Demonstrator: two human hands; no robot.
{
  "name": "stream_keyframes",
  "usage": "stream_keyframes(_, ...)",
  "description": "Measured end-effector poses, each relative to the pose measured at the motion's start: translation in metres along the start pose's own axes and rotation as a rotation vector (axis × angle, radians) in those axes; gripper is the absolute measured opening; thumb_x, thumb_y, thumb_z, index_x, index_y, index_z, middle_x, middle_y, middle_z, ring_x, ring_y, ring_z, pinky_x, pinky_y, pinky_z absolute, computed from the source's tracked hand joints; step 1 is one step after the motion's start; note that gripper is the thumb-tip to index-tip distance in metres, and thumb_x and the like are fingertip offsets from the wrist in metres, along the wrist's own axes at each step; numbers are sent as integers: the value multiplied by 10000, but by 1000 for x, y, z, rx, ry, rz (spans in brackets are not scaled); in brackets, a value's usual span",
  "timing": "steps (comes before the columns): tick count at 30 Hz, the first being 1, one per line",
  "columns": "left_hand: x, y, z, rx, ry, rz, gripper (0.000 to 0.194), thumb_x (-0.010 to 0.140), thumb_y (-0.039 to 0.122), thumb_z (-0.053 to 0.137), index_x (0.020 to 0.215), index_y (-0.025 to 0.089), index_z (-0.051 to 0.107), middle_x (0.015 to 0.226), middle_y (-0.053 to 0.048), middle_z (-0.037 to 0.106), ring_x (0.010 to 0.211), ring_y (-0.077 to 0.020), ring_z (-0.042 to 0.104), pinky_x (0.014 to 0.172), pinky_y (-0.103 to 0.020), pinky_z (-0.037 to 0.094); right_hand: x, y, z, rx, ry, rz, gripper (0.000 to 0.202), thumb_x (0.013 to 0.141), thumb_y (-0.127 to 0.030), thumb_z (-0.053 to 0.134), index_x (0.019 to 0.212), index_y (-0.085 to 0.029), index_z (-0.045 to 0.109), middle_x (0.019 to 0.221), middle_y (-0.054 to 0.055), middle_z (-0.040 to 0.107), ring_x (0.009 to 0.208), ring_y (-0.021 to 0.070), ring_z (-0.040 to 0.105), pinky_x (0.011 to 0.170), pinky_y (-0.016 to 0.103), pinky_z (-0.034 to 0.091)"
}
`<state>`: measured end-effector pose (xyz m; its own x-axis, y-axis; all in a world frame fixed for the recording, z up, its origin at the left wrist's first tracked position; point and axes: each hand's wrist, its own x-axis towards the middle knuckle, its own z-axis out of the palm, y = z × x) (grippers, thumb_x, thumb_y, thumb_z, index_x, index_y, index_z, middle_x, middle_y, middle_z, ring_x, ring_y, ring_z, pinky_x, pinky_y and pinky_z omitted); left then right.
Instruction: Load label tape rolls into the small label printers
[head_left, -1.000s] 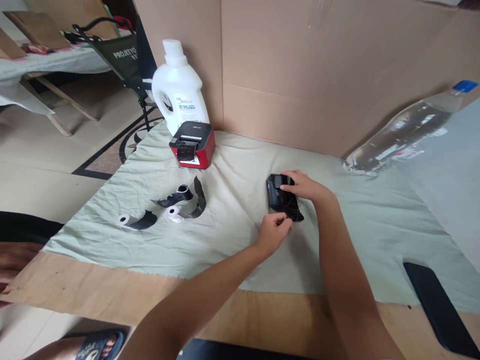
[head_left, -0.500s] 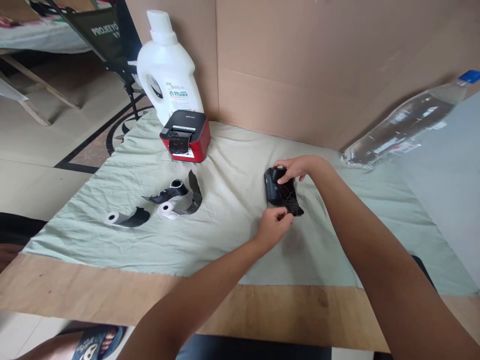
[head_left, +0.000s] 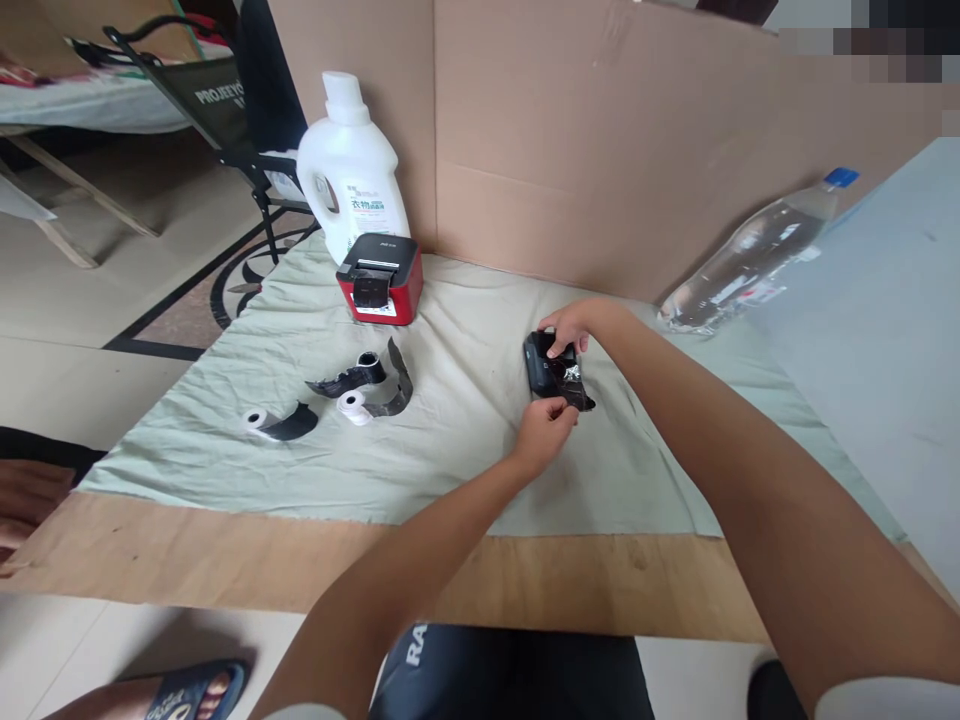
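A small black portable printer [head_left: 537,366] lies on the cloth, with a glossy black paper strip [head_left: 577,396] hanging out over its near right side. My right hand [head_left: 576,326] grips the printer's far end, thumb on top and fingers curled around the side. At the near end, my left hand [head_left: 541,432] is closed in a pinch at the strip's edge. My fingers cover part of the printer. To the left lie several paper rolls: a white roll with a black tail [head_left: 279,422], a dark roll [head_left: 367,368] and another white roll [head_left: 352,404].
A red and black label printer [head_left: 405,295] stands at the back left before a white detergent bottle [head_left: 356,170]. A clear plastic bottle [head_left: 750,255] leans at the right. A cardboard sheet [head_left: 547,150] forms the back. Another person's hand [head_left: 30,505] is at the left edge.
The camera view has tilted up and shifted. Both hands keep their hold, and a bright glint now shows on the strip beside my right hand.
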<state>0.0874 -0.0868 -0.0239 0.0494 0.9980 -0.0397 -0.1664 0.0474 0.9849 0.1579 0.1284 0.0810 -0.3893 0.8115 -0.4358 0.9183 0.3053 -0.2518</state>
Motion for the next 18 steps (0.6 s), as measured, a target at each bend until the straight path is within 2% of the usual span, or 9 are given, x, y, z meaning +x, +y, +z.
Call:
stream_keyframes(2,0,1,0,10,1,8,250,803,263,570,571,186,515,540,68,365,583,-103,351,591,-254,264,-9,-2,-2,-9,-157,39,889,570,-707,917,1286,-223,708,1207,128,751,837,222,730,767,382,620)
stream_keyframes(4,0,1,0,11,6,7,251,802,260,566,568,187,510,540,67,368,588,-104,355,597,-253,264,-19,-3,-2,-11,-239,93,923,595,-652,927,1369,-227,663,1265,143,733,888,242,734,784,386,622)
stream_keyframes(7,0,0,0,12,13,9,251,800,261,563,567,186,509,539,68,367,585,-102,355,597,-253,260,-27,-2,-1,-12,-249,139,929,646,-579,924,1459,-263,604,1343,137,703,958,253,731,832,389,617)
stream_keyframes(12,0,-3,0,-1,5,8,250,801,265,560,570,187,505,543,67,366,576,-99,351,588,-252,260,-22,5,0,-15,-274,126,971,694,-491,903,1554,-291,498,1374,131,685,900,234,727,835,396,613)
stream_keyframes(18,0,-5,1,0,2,2,250,802,271,560,572,190,503,542,66,369,578,-100,345,586,-252,255,-21,9,-3,-34,-267,80,889,663,-549,919,1446,-278,598,1275,102,726,938,226,717,889,390,601)
